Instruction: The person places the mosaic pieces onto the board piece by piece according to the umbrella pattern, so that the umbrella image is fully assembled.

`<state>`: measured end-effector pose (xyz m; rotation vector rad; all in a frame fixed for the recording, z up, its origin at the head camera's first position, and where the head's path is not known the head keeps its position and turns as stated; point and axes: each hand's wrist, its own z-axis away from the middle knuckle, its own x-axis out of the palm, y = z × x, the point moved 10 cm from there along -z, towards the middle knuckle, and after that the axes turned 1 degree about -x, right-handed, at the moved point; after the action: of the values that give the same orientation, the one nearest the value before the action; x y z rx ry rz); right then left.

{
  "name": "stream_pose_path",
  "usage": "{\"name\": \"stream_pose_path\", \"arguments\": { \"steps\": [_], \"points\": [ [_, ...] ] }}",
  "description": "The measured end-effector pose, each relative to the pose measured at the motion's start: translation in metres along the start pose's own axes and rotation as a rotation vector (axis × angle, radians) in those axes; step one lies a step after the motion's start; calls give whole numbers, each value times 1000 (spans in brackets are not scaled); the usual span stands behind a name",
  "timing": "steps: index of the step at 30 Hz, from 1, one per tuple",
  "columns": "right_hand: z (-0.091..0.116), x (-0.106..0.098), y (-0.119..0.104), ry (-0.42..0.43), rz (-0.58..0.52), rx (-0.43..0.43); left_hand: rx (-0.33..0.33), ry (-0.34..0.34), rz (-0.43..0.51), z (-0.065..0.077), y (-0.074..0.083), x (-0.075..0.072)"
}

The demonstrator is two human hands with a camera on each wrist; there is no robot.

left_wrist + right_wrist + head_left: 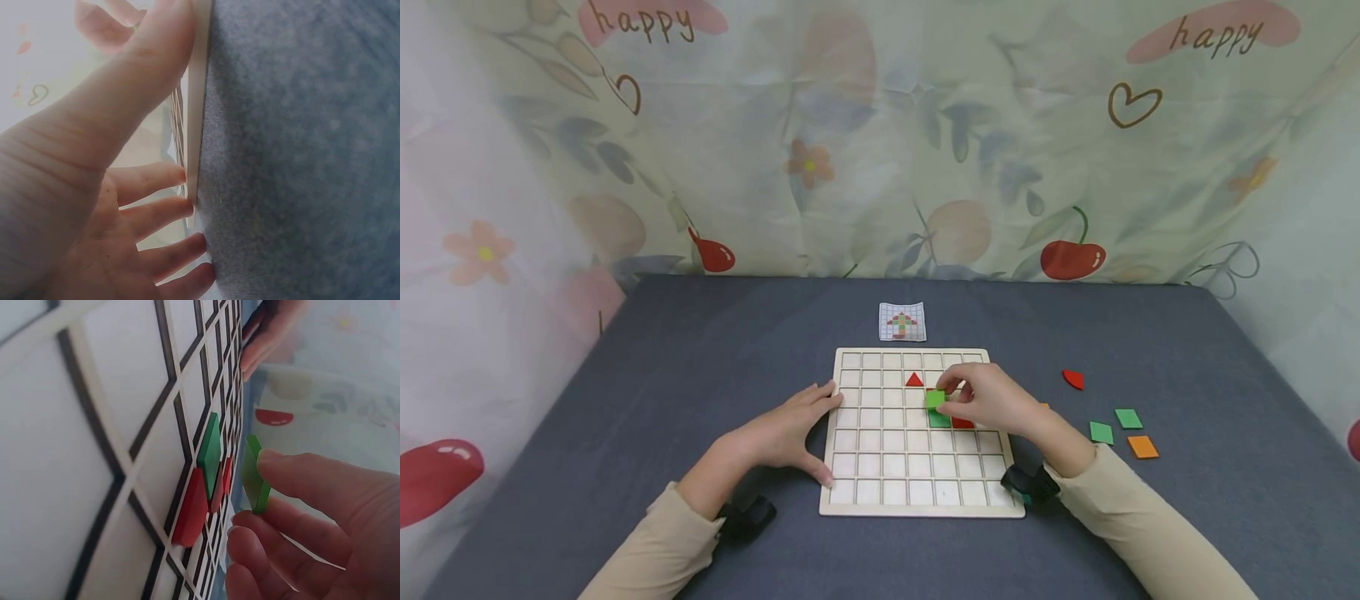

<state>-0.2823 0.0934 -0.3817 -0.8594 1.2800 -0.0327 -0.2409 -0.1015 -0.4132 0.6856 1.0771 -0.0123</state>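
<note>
A pale gridded board (921, 510) lies on the dark cloth. My right hand (988, 398) pinches a light green square tile (253, 478) between thumb and fingers, held just off the board's surface. Close below it, a darker green square tile (939, 419) sits in a grid cell, with a red piece (962, 423) in the cell to its right. More red shows behind these in the right wrist view, partly hidden. Farther up the grid is a red triangle (913, 380). With thumb and fingers spread, my left hand (786, 429) touches the board's left edge.
Behind the board lies a small card (902, 322) printed with a coloured grid pattern. To the right are a red rounded piece (1073, 379), two green tiles (1101, 432) and an orange tile (1143, 447). Another orange piece (1045, 406) is mostly covered by my right wrist.
</note>
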Motion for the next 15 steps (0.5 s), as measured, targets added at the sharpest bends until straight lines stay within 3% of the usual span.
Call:
{"name": "stream_pose_path", "arguments": {
  "steps": [15],
  "points": [
    [-18,9,-4,2,20,13,13,9,-2,0,0,0]
  ]
}}
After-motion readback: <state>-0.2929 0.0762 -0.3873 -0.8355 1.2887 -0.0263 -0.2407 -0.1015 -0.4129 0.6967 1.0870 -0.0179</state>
